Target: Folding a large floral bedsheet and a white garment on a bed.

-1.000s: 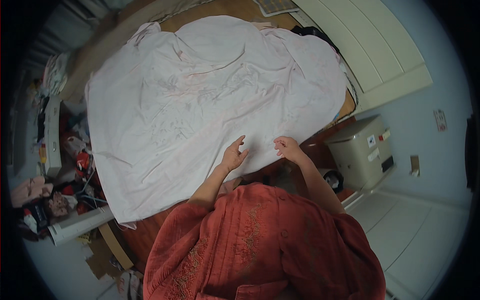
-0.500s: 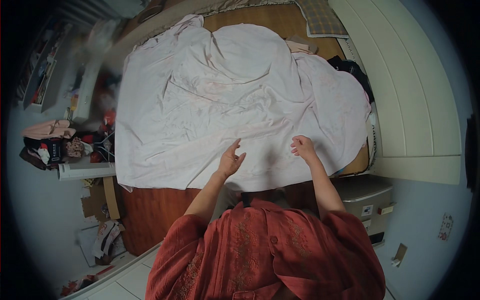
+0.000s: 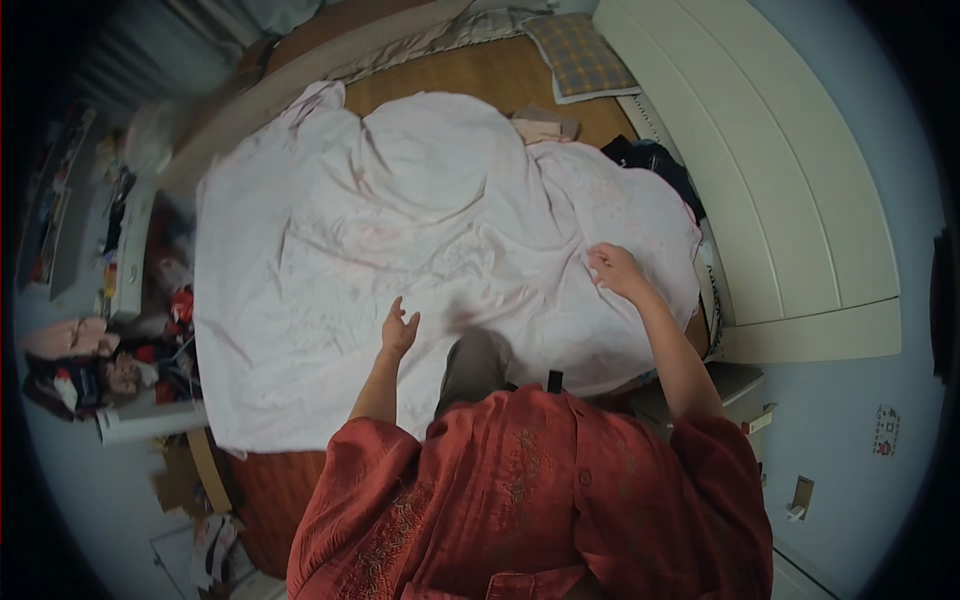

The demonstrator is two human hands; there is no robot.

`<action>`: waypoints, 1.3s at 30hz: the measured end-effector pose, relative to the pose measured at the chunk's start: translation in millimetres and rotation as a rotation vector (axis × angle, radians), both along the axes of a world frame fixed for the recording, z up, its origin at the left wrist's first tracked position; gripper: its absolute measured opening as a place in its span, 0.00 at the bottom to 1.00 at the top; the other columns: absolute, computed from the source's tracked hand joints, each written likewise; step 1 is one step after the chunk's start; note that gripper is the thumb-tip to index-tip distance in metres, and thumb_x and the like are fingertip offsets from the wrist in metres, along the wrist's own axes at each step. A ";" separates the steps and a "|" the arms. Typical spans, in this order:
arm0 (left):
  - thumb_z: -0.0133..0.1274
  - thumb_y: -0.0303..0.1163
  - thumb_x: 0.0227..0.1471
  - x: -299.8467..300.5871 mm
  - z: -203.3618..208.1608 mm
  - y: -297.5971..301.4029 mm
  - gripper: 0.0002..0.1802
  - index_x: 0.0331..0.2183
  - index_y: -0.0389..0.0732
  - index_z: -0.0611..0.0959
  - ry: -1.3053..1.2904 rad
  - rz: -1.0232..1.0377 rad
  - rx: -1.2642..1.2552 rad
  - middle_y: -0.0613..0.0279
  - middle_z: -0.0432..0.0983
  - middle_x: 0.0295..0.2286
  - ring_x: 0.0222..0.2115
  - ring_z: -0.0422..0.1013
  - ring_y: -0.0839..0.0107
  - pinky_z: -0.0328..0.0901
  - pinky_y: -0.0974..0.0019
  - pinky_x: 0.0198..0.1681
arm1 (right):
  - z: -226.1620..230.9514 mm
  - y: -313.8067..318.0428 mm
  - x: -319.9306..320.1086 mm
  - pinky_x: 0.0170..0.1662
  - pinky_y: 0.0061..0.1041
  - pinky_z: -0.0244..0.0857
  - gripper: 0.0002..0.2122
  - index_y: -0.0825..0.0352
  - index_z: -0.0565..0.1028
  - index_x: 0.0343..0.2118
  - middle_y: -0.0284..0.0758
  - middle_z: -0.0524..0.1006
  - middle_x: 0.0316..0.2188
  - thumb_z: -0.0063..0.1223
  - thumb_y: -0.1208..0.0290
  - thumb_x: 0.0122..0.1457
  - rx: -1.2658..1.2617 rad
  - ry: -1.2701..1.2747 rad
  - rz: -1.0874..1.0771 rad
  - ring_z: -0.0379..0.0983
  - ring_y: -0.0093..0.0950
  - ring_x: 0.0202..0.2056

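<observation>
A large white sheet (image 3: 330,290) with faint pink patterning covers most of the bed in wrinkled folds. My left hand (image 3: 400,328) hovers over its front part, fingers apart and holding nothing. Farther right, my right hand (image 3: 614,270) is over or against the sheet, its fingers loosely bent and slightly spread. Creases run near those fingertips, but no cloth shows gripped; whether they touch it I cannot tell. My grey-trousered leg (image 3: 474,370) is bent at the bed's front edge, between my two arms.
Brown bed surface (image 3: 440,70) shows beyond the sheet, with a checked pillow (image 3: 578,58) at the far right. Dark cloth (image 3: 652,165) lies beside the cream headboard (image 3: 760,190). Clothes (image 3: 85,370) are piled at the left, and cardboard (image 3: 207,470) stands by the wooden floor.
I have leaned toward the bed, and my leg has come up to its front edge. My right hand has reached forward over the sheet; my left hand has shifted left. The view has turned.
</observation>
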State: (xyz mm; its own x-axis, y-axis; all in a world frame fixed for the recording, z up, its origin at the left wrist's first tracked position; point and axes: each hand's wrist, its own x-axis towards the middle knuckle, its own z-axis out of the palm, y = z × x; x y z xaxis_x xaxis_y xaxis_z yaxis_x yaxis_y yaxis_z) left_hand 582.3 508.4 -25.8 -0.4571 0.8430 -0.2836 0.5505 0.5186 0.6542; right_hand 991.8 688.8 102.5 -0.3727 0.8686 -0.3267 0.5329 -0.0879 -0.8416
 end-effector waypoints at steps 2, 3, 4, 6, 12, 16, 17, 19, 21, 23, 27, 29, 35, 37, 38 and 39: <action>0.54 0.40 0.42 -3.5 -25.8 39.3 0.36 0.50 0.37 0.60 -0.052 -0.015 -0.003 0.44 0.69 0.39 0.41 0.66 0.54 0.62 0.60 0.43 | -16.3 13.1 16.5 0.21 0.19 0.65 0.12 0.72 0.69 0.39 0.37 0.73 0.28 0.44 0.71 0.52 0.029 -0.069 -0.105 0.71 0.23 0.20; 0.54 0.40 0.42 -4.2 -36.7 66.3 0.36 0.50 0.36 0.60 -0.077 -0.049 0.023 0.43 0.68 0.40 0.41 0.66 0.54 0.62 0.60 0.43 | -33.2 18.0 27.0 0.21 0.20 0.65 0.12 0.72 0.69 0.39 0.37 0.73 0.28 0.44 0.71 0.52 0.049 -0.120 -0.116 0.72 0.24 0.20; 0.54 0.40 0.41 -4.4 -44.4 95.7 0.37 0.50 0.35 0.60 -0.102 -0.075 0.054 0.42 0.67 0.41 0.41 0.66 0.53 0.62 0.60 0.43 | -45.8 28.1 30.7 0.21 0.20 0.65 0.12 0.72 0.69 0.39 0.38 0.73 0.28 0.44 0.72 0.52 0.073 -0.171 -0.120 0.72 0.24 0.20; 0.54 0.40 0.40 8.1 -37.9 157.5 0.37 0.50 0.35 0.60 0.047 -0.257 0.137 0.42 0.65 0.42 0.42 0.64 0.52 0.60 0.59 0.45 | -51.7 30.9 23.9 0.21 0.20 0.65 0.13 0.72 0.69 0.39 0.39 0.73 0.30 0.44 0.71 0.52 0.060 -0.196 -0.210 0.72 0.25 0.19; 0.52 0.38 0.41 23.1 4.3 321.1 0.36 0.51 0.42 0.58 0.168 -0.459 0.134 0.46 0.58 0.47 0.43 0.63 0.52 0.61 0.59 0.44 | -94.2 100.8 -23.8 0.42 0.32 0.63 0.20 0.69 0.64 0.46 0.47 0.66 0.44 0.47 0.69 0.50 0.545 -0.616 -0.053 0.68 0.39 0.42; 0.51 0.38 0.43 46.5 25.6 386.7 0.34 0.52 0.44 0.58 0.324 -0.718 0.160 0.48 0.52 0.51 0.42 0.64 0.53 0.62 0.58 0.43 | -89.3 184.9 -65.9 0.50 0.33 0.56 0.25 0.68 0.57 0.51 0.46 0.59 0.51 0.47 0.69 0.49 0.529 -0.619 -0.053 0.56 0.42 0.51; 0.51 0.38 0.43 57.7 22.1 398.0 0.34 0.52 0.44 0.58 0.335 -0.737 0.169 0.48 0.52 0.51 0.42 0.64 0.53 0.62 0.58 0.43 | -97.4 207.3 -67.8 0.49 0.34 0.56 0.26 0.68 0.55 0.52 0.46 0.57 0.52 0.47 0.69 0.49 0.505 -0.662 -0.057 0.57 0.42 0.50; 0.51 0.38 0.43 72.5 6.2 398.7 0.35 0.52 0.44 0.57 0.267 -0.686 0.281 0.48 0.50 0.52 0.43 0.63 0.53 0.62 0.59 0.44 | -125.2 232.0 -67.5 0.49 0.34 0.57 0.28 0.67 0.53 0.53 0.46 0.55 0.53 0.47 0.69 0.49 0.450 -0.689 -0.075 0.58 0.42 0.50; 0.51 0.38 0.43 86.2 -4.2 390.3 0.35 0.52 0.43 0.57 0.207 -0.719 0.238 0.49 0.50 0.52 0.44 0.63 0.53 0.62 0.59 0.44 | -152.0 245.3 -60.2 0.45 0.36 0.60 0.20 0.68 0.62 0.47 0.47 0.64 0.46 0.45 0.70 0.50 0.606 -0.732 -0.134 0.64 0.43 0.45; 0.51 0.38 0.43 91.0 -6.4 394.6 0.36 0.53 0.43 0.57 0.150 -0.738 0.210 0.49 0.50 0.52 0.45 0.62 0.54 0.62 0.60 0.45 | -166.2 259.8 -49.1 0.43 0.36 0.61 0.14 0.67 0.65 0.42 0.44 0.67 0.42 0.44 0.72 0.51 0.467 -0.838 -0.105 0.66 0.41 0.42; 0.55 0.34 0.39 86.2 9.9 407.8 0.41 0.53 0.43 0.54 0.344 -0.825 0.370 0.51 0.49 0.53 0.49 0.57 0.57 0.58 0.61 0.48 | -149.2 233.9 -55.1 0.40 0.35 0.63 0.06 0.65 0.70 0.29 0.39 0.73 0.32 0.39 0.78 0.51 0.538 -0.741 -0.278 0.69 0.37 0.38; 0.59 0.28 0.33 95.6 20.4 429.0 0.48 0.55 0.44 0.51 0.463 -0.965 0.448 0.53 0.48 0.54 0.53 0.50 0.59 0.54 0.61 0.51 | -126.1 214.9 -57.5 0.39 0.34 0.64 0.06 0.65 0.69 0.30 0.38 0.73 0.33 0.39 0.78 0.51 0.647 -0.549 -0.334 0.69 0.36 0.39; 0.42 0.25 0.45 121.4 -43.0 465.8 0.22 0.46 0.46 0.68 0.895 -1.151 0.097 0.59 0.68 0.42 0.45 0.63 0.65 0.56 0.56 0.46 | -165.5 201.7 -57.0 0.39 0.31 0.64 0.24 0.64 0.60 0.49 0.35 0.70 0.35 0.50 0.68 0.47 0.869 -0.730 -0.016 0.70 0.38 0.34; 0.42 0.26 0.45 104.6 -49.6 458.3 0.18 0.41 0.45 0.70 0.921 -1.236 0.071 0.61 0.71 0.36 0.38 0.67 0.65 0.59 0.58 0.41 | -166.2 209.7 -64.1 0.35 0.30 0.66 0.20 0.65 0.63 0.44 0.35 0.71 0.34 0.51 0.67 0.47 0.747 -0.817 -0.035 0.71 0.35 0.33; 0.41 0.27 0.44 92.0 -50.7 449.6 0.14 0.37 0.45 0.73 0.943 -1.307 0.051 0.63 0.74 0.30 0.32 0.70 0.65 0.62 0.60 0.36 | -167.8 210.9 -70.3 0.32 0.29 0.67 0.17 0.65 0.66 0.40 0.35 0.71 0.32 0.51 0.67 0.47 0.636 -0.903 -0.042 0.71 0.32 0.33; 0.42 0.26 0.43 82.3 -50.3 435.3 0.14 0.36 0.44 0.73 0.873 -1.188 0.273 0.63 0.74 0.28 0.28 0.70 0.65 0.63 0.62 0.32 | -176.0 211.9 -70.5 0.32 0.29 0.67 0.17 0.65 0.66 0.40 0.35 0.71 0.32 0.51 0.67 0.47 0.627 -0.893 -0.044 0.71 0.32 0.33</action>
